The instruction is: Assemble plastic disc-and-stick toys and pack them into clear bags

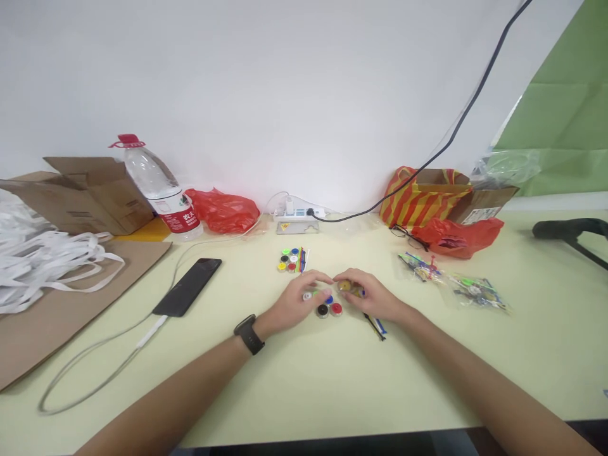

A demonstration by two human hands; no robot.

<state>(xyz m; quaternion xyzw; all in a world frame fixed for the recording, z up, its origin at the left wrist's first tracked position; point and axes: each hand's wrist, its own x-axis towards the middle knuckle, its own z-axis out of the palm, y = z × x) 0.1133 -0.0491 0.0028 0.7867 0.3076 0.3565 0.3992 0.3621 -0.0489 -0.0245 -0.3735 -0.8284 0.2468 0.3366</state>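
Observation:
My right hand pinches a small round yellow piece with a clear rim between thumb and fingers, just above the table. Beside it, my left hand is curved with thumb and fingers apart, partly covering more of these small round pieces. Among them are a black piece, a red piece, a blue piece and a white piece. Thin coloured plastic strips lie under and below my right hand, partly hidden. The fingertips of both hands nearly meet.
Farther back sits another group of round pieces with coloured strips. Clear bags of parts lie to the right, near glasses and a red bag. On the left are a phone, its cable and a bottle.

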